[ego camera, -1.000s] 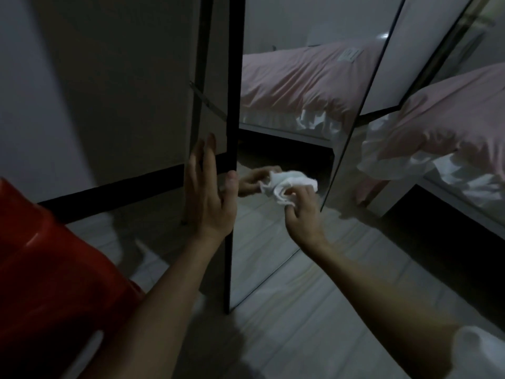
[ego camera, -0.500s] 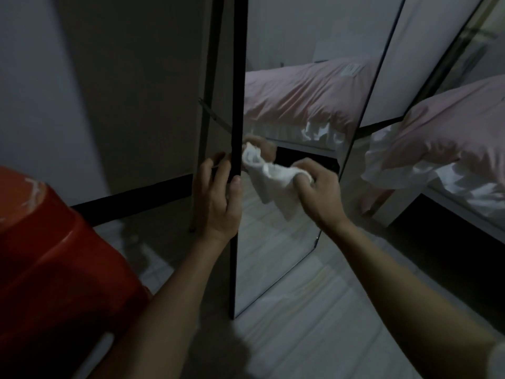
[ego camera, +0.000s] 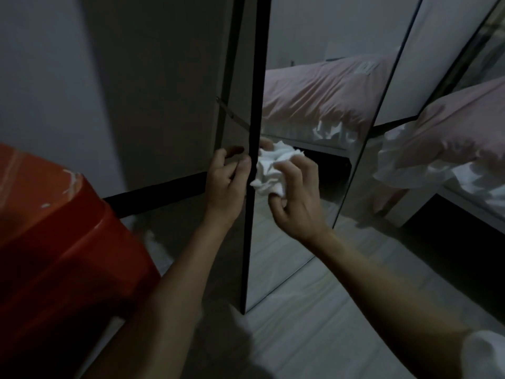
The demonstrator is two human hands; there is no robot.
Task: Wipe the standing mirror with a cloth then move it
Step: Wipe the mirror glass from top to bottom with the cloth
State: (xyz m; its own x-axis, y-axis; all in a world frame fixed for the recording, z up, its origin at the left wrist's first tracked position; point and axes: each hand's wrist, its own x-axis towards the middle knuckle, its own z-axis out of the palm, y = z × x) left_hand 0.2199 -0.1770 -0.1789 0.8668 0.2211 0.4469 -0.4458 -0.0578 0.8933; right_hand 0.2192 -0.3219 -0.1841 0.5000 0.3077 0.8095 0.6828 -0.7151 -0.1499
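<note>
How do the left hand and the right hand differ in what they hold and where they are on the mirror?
The left hand grips the mirror's dark frame edge, its fingers curled round it; the right hand holds a crumpled white cloth. The left hand sits at the edge, the right hand in front of the glass, cloth against it. Both are at about the same height.
</note>
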